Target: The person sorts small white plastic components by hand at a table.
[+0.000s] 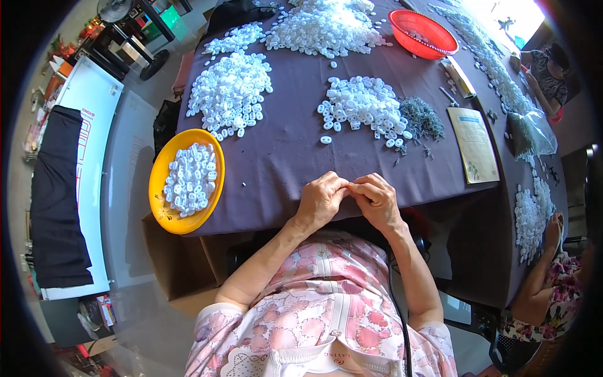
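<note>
My left hand (321,200) and my right hand (378,200) meet at the table's near edge, fingertips pinched together. Whatever they pinch is too small or too covered to make out. Beyond them lies a heap of small white oval plastic pieces with two holes (364,103). Against its right side is a pile of tiny grey-green pieces (422,118). At the left corner, a yellow oval tray (164,213) holds more white pieces. Another white heap (229,91) lies behind that tray.
A red plastic basket (424,47) and a large white heap (326,25) are at the far side. A tan booklet (474,146) lies on the right of the dark tablecloth (282,125). Two people work along the right side. An open cardboard box (182,257) stands below the left corner.
</note>
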### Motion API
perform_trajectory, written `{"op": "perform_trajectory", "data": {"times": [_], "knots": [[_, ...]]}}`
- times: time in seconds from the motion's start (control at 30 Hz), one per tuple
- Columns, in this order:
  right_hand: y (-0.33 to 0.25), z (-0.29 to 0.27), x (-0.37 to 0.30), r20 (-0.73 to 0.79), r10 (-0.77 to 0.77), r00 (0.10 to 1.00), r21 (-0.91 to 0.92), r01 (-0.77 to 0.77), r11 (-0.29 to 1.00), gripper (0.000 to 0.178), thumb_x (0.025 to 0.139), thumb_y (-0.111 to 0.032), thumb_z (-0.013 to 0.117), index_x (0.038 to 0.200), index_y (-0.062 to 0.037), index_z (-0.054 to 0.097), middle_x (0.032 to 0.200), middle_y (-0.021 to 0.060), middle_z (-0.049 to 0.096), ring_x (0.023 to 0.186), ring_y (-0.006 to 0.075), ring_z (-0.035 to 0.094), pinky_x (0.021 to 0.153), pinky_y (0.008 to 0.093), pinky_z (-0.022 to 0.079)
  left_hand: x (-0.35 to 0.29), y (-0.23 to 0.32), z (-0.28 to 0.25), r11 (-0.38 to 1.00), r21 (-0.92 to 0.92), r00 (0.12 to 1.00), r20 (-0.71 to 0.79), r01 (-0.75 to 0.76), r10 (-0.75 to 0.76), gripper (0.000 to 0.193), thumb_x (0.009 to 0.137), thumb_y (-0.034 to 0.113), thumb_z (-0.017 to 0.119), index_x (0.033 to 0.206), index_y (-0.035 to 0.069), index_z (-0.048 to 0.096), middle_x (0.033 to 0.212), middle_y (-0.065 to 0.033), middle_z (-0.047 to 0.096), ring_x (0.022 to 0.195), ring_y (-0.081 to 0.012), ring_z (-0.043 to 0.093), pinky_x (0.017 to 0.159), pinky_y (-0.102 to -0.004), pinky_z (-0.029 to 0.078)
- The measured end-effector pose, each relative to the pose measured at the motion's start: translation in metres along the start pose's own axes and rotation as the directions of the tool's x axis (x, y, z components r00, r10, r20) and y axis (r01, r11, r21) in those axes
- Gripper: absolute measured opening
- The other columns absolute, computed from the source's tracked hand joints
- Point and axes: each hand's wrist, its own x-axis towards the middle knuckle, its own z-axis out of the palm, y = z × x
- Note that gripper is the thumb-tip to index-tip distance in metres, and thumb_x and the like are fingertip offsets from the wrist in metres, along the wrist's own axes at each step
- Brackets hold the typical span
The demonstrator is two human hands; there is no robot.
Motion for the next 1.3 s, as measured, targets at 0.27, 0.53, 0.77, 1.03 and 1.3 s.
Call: {"op": "perform_trajectory", "data": {"times": [0.27, 0.53, 0.77, 1.03, 1.3], "knots": [[0.0031, -0.0012, -0.0002, 0.020, 0.011, 1.000, 0.001, -0.011, 1.000, 0.015, 0.073, 0.003, 0.068, 0.087, -0.0029, 0.067, 0.084, 0.0085, 0.063, 0.076, 0.0248, 0.061, 0.066, 0.0328, 0.050, -0.0010, -0.0035, -0.0003, 0.999, 0.040, 1.000, 0.007, -0.027, 0.027, 0.009, 0.080, 0.001, 0.064, 0.089, 0.000, 0.065, 0.079, -0.0112, 0.061, 0.072, -0.0259, 0.062, 0.064, -0.0331, 0.049], [0.0045, -0.0011, 0.0000, 0.036, 0.065, 0.997, 0.042, -0.067, 0.997, 0.016, 0.073, 0.005, 0.067, 0.087, -0.0026, 0.066, 0.084, 0.0081, 0.063, 0.077, 0.0251, 0.061, 0.066, 0.0329, 0.050, 0.0002, -0.0032, -0.0004, 0.997, 0.072, 1.000, 0.010, -0.018, 0.017, 0.008, 0.081, 0.003, 0.063, 0.088, 0.000, 0.065, 0.079, -0.0117, 0.060, 0.072, -0.0274, 0.062, 0.063, -0.0337, 0.048], [0.0040, -0.0018, 0.0004, 0.040, 0.056, 0.998, 0.066, -0.058, 0.996, 0.017, 0.072, 0.006, 0.067, 0.087, -0.0023, 0.065, 0.084, 0.0082, 0.062, 0.077, 0.0251, 0.061, 0.066, 0.0329, 0.050, -0.0004, -0.0033, 0.0000, 0.997, 0.069, 0.999, -0.009, -0.036, 0.037, 0.007, 0.081, 0.003, 0.063, 0.087, 0.000, 0.065, 0.078, -0.0115, 0.060, 0.070, -0.0272, 0.061, 0.061, -0.0339, 0.048], [0.0033, -0.0005, -0.0005, 0.030, 0.012, 0.999, 0.033, -0.013, 0.999, 0.018, 0.071, 0.005, 0.067, 0.087, -0.0015, 0.065, 0.085, 0.0086, 0.062, 0.079, 0.0258, 0.060, 0.068, 0.0333, 0.050, -0.0042, -0.0025, 0.0031, 0.998, 0.042, 0.998, -0.047, -0.050, 0.052, 0.005, 0.081, 0.005, 0.064, 0.085, 0.002, 0.063, 0.078, -0.0104, 0.058, 0.070, -0.0282, 0.061, 0.061, -0.0350, 0.048], [-0.0001, -0.0032, 0.0017, 0.045, 0.082, 0.996, 0.051, -0.084, 0.995, 0.017, 0.071, 0.004, 0.067, 0.086, -0.0017, 0.064, 0.086, 0.0096, 0.063, 0.079, 0.0262, 0.061, 0.069, 0.0335, 0.050, -0.0063, -0.0032, 0.0052, 0.981, 0.159, 0.991, -0.069, -0.106, 0.118, 0.007, 0.079, 0.003, 0.065, 0.086, 0.002, 0.063, 0.077, -0.0098, 0.059, 0.069, -0.0279, 0.061, 0.061, -0.0350, 0.049]]}}
